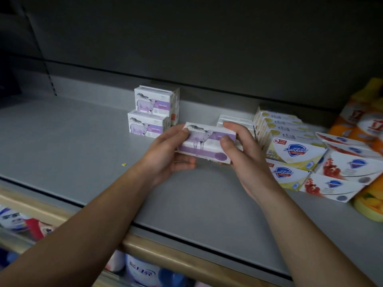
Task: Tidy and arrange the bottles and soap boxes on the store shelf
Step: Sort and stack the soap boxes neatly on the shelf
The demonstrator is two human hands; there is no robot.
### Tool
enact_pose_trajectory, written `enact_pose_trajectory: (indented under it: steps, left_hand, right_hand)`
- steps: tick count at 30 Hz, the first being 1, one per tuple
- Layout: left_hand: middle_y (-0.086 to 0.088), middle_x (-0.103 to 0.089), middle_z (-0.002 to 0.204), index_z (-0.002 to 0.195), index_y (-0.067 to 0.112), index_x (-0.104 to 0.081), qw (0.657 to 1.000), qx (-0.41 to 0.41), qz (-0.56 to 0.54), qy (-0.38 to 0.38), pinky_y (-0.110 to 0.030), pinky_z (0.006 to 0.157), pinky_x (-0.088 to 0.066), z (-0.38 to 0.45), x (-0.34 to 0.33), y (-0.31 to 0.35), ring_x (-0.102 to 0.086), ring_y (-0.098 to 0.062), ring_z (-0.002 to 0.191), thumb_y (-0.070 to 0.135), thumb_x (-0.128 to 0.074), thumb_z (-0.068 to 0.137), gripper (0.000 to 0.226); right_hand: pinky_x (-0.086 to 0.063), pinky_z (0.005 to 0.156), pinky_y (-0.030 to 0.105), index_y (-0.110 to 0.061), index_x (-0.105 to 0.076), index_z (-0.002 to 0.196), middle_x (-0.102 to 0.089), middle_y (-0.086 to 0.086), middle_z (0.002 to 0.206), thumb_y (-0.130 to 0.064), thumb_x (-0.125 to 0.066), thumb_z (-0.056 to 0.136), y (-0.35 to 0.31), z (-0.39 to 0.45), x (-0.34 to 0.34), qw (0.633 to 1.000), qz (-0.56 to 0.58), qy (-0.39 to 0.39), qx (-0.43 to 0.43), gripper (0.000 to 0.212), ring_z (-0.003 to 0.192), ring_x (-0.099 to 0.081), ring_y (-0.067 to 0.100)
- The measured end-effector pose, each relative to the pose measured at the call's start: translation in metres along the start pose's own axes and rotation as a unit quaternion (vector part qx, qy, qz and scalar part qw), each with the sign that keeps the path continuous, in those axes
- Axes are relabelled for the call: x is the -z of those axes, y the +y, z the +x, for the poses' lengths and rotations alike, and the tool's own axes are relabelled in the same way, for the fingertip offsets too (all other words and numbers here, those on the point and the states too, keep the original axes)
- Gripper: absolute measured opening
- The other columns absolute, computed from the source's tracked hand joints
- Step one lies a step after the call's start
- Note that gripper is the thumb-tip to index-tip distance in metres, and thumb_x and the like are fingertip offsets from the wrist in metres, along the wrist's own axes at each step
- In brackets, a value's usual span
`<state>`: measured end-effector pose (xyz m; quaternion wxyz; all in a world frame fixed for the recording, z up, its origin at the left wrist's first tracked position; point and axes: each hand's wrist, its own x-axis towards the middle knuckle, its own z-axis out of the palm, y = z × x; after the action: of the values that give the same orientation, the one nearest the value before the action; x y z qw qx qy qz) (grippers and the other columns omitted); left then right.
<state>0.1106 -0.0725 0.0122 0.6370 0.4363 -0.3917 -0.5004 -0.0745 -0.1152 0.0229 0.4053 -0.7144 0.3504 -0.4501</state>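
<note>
A white and purple soap box [205,145] printed with a sheep is held above the grey shelf [72,141] between both hands. My left hand [165,156] grips its left end, thumb on top. My right hand [240,150] grips its right end, thumb on the front face. Behind it to the left, two matching sheep soap boxes [152,112] stand stacked near the shelf's back wall. To the right sit rows of Safeguard soap boxes [296,154] in yellow and red designs, stacked two high. Orange and yellow bottles [366,121] stand at the far right.
More white soap boxes [232,121] lie behind my right hand. A small yellow scrap [124,164] lies on the shelf at the left. The shelf's tan front rail [165,251] runs below, with bottles [143,270] on the lower shelf.
</note>
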Motion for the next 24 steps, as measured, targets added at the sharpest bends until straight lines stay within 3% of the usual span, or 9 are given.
enact_pose_trajectory:
  steps: [2, 4, 7, 10, 12, 15, 17, 19, 24]
  left_hand:
    - [-0.008, -0.072, 0.085, 0.112, 0.027, -0.066, 0.999, -0.032, -0.017, -0.029, -0.033, 0.056, -0.058, -0.001, 0.003, 0.000, -0.069, -0.022, 0.059, 0.025, -0.063, 0.088, 0.024]
    - [-0.009, -0.073, 0.094, 0.123, 0.025, -0.060, 0.996, -0.058, -0.014, -0.067, -0.032, 0.058, -0.059, -0.002, 0.004, 0.001, -0.073, -0.023, 0.068, 0.022, -0.065, 0.083, 0.041]
    - [-0.010, -0.072, 0.105, 0.117, 0.024, -0.064, 0.995, -0.057, -0.024, -0.080, -0.034, 0.062, -0.059, -0.002, 0.003, 0.001, -0.073, -0.030, 0.078, 0.024, -0.069, 0.083, 0.034]
    - [-0.012, -0.069, 0.113, 0.106, 0.019, -0.070, 0.996, -0.025, -0.089, -0.018, -0.038, 0.067, -0.059, -0.001, 0.002, 0.002, -0.072, -0.036, 0.088, 0.043, -0.071, 0.075, 0.040]
    - [-0.012, -0.069, 0.111, 0.098, 0.019, -0.075, 0.994, -0.028, -0.105, 0.009, -0.038, 0.070, -0.059, 0.000, 0.002, 0.003, -0.071, -0.033, 0.091, 0.044, -0.067, 0.073, 0.036]
    - [-0.013, -0.065, 0.114, 0.103, 0.017, -0.072, 0.989, -0.058, -0.134, 0.024, -0.041, 0.075, -0.059, 0.000, 0.007, 0.005, -0.068, -0.032, 0.101, 0.034, -0.068, 0.075, 0.034]
    - [-0.012, -0.065, 0.112, 0.107, 0.016, -0.067, 0.985, -0.085, -0.150, 0.005, -0.045, 0.081, -0.058, -0.001, 0.010, 0.007, -0.063, -0.032, 0.107, 0.026, -0.067, 0.077, 0.032]
    - [-0.011, -0.064, 0.110, 0.109, 0.015, -0.064, 0.982, -0.104, -0.154, -0.015, -0.049, 0.091, -0.053, -0.002, 0.009, 0.008, -0.059, -0.031, 0.108, 0.021, -0.069, 0.078, 0.032]
    - [-0.013, -0.059, 0.115, 0.116, 0.013, -0.060, 0.984, -0.105, -0.144, -0.023, -0.048, 0.094, -0.049, -0.002, 0.007, 0.008, -0.057, -0.029, 0.108, 0.020, -0.070, 0.075, 0.043]
  right_hand:
    - [-0.049, 0.089, 0.029, -0.058, -0.046, 0.125, -0.054, -0.031, 0.117, -0.057, -0.057, 0.080, 0.003, 0.001, -0.001, 0.999, -0.029, 0.030, 0.005, 0.046, 0.095, -0.058, -0.012]
    - [-0.051, 0.094, 0.036, -0.047, -0.044, 0.133, -0.058, -0.025, 0.120, -0.037, -0.064, 0.088, 0.007, 0.004, 0.001, 0.999, -0.006, 0.054, 0.001, 0.049, 0.098, -0.062, -0.006]
    - [-0.054, 0.094, 0.043, -0.034, -0.052, 0.130, -0.065, -0.012, 0.119, -0.015, -0.068, 0.089, 0.005, 0.006, 0.003, 0.998, -0.002, 0.064, 0.028, 0.049, 0.103, -0.066, 0.007]
    - [-0.053, 0.097, 0.039, -0.031, -0.055, 0.124, -0.064, -0.009, 0.120, -0.002, -0.070, 0.082, -0.002, 0.004, 0.004, 0.993, -0.023, 0.058, 0.105, 0.054, 0.111, -0.063, 0.008]
    - [-0.048, 0.102, 0.038, -0.029, -0.058, 0.121, -0.064, -0.011, 0.120, -0.001, -0.069, 0.078, -0.003, 0.003, 0.004, 0.986, -0.061, 0.034, 0.150, 0.053, 0.116, -0.059, 0.010]
    - [-0.042, 0.096, 0.015, -0.029, -0.062, 0.119, -0.063, -0.018, 0.116, 0.001, -0.072, 0.075, -0.002, 0.001, 0.003, 0.976, -0.122, 0.001, 0.183, 0.054, 0.114, -0.056, -0.001]
    - [-0.038, 0.091, 0.008, -0.025, -0.063, 0.121, -0.062, -0.018, 0.116, 0.002, -0.074, 0.074, -0.002, -0.001, 0.001, 0.967, -0.156, -0.005, 0.200, 0.055, 0.112, -0.054, -0.005]
    - [-0.037, 0.092, 0.007, -0.022, -0.063, 0.123, -0.060, -0.017, 0.118, 0.001, -0.076, 0.073, -0.002, -0.001, 0.000, 0.962, -0.174, -0.005, 0.211, 0.057, 0.112, -0.052, -0.006]
    - [-0.042, 0.095, 0.019, -0.020, -0.064, 0.123, -0.060, -0.013, 0.120, -0.004, -0.078, 0.073, -0.004, -0.001, -0.001, 0.957, -0.206, 0.012, 0.206, 0.055, 0.112, -0.053, 0.003]
